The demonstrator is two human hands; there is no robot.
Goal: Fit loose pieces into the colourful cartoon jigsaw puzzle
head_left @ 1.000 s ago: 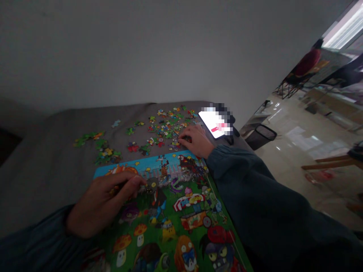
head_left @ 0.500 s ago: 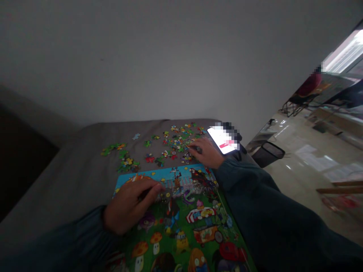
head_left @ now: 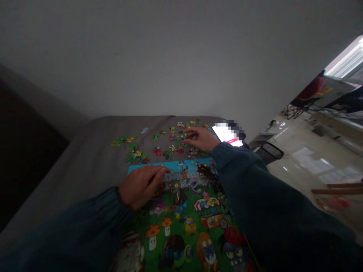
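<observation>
My right hand (head_left: 202,139) is over the loose puzzle pieces (head_left: 177,146) behind the picture board. Its thumb and forefinger are bent around a small puzzle piece (head_left: 183,135), which is dark and partly covered by the fingers. On the upper left part of the colourful cartoon puzzle board (head_left: 185,206) rests my left hand (head_left: 143,186). The left fingers are curled together with the thumb alongside, and whatever is under or between them is hidden. Blue sky and a fence run along the board's far edge, with green ground and cartoon figures nearer me.
More puzzle pieces (head_left: 136,154) lie in a cluster at the left on the grey cloth (head_left: 95,151). A lit phone (head_left: 228,135) is beside my right wrist. A plain wall (head_left: 159,64) rises behind the table, and a shiny floor (head_left: 295,166) shows on the right.
My right hand has shifted slightly up, its thumb and forefinger now showing around a small piece among the pile. The view has turned a little, and my left hand stays on the board.
</observation>
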